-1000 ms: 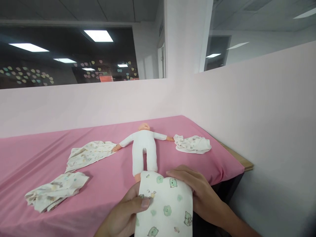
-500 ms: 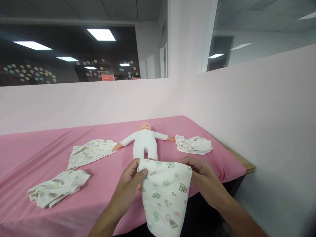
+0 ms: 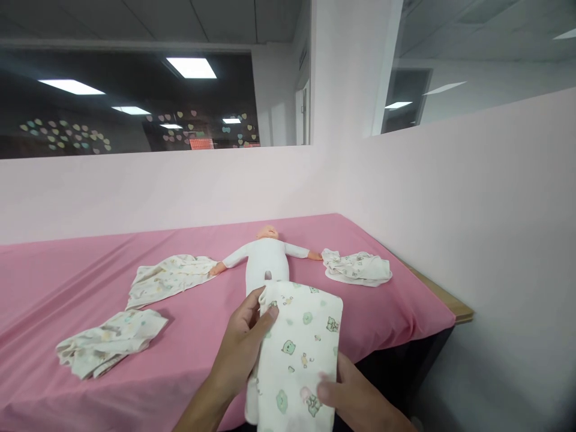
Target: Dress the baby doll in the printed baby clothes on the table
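A white cloth [image 3: 299, 354] printed with green and pink animal figures hangs in front of me, folded over on itself. My left hand [image 3: 243, 336] pinches its upper left corner, thumb in front and fingers behind. Lower down on the right edge, my right hand [image 3: 355, 393] grips the cloth with its thumb across the front; its other fingers are hidden behind. Beyond the cloth a baby doll [image 3: 269, 261] in a white suit lies on its back, arms spread. The cloth covers the doll's lower legs from view.
The doll lies on a pink sheet [image 3: 198, 330] over a table. Two printed garments, one crumpled [image 3: 112, 342] and one spread [image 3: 168, 279], lie to the left. A folded garment [image 3: 357, 267] lies beside the doll's hand on the right. Walls [image 3: 180, 192] close off the back and right.
My right hand has slid down from the cloth's upper right corner to its lower right edge. My left hand keeps the upper left corner, and the cloth hangs narrower.
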Demonstrator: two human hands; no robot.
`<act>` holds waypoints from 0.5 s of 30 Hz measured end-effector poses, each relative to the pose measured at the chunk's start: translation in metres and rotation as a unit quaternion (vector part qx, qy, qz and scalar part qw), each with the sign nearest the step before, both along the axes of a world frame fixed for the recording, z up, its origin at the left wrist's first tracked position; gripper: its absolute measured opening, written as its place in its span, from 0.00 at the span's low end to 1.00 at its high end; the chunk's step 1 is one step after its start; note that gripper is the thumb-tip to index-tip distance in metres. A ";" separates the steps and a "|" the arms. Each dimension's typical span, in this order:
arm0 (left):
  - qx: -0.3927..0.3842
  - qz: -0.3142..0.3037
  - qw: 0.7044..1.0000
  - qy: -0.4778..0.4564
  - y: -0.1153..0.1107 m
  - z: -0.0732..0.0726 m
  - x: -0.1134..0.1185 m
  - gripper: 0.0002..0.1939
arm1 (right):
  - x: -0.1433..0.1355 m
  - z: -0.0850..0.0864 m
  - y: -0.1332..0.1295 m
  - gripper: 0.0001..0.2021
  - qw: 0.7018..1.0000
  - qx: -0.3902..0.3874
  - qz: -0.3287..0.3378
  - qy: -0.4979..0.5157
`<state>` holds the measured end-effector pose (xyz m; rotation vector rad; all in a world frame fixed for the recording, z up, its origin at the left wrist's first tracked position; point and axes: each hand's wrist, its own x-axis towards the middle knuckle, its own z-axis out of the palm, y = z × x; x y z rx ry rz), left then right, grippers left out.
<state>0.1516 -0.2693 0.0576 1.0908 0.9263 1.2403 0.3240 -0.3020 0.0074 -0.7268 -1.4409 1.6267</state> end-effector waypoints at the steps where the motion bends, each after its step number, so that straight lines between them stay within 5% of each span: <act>1: -0.005 -0.014 1.000 -0.017 0.003 -0.002 0.000 0.33 | -0.002 -0.005 0.000 0.30 0.999 -0.036 0.004 0.031; 4: -0.016 -0.050 0.997 -0.064 0.015 -0.008 -0.001 0.34 | 0.003 -0.022 0.010 0.23 0.996 -0.076 -0.044 0.019; 6: -0.014 -0.036 0.996 -0.079 0.025 -0.015 -0.005 0.31 | 0.018 -0.029 0.027 0.20 0.988 0.010 -0.127 -0.082; 8: -0.015 -0.002 0.996 -0.092 0.033 -0.023 -0.012 0.27 | 0.039 -0.029 0.051 0.22 0.950 0.127 -0.214 -0.189; 12: -0.036 0.017 0.994 -0.102 0.036 -0.035 -0.029 0.22 | 0.079 0.003 0.119 0.22 0.875 0.193 -0.329 -0.298; 15: -0.049 0.025 0.994 -0.093 0.030 -0.040 -0.039 0.22 | 0.100 0.038 0.183 0.13 0.884 0.124 -0.381 -0.242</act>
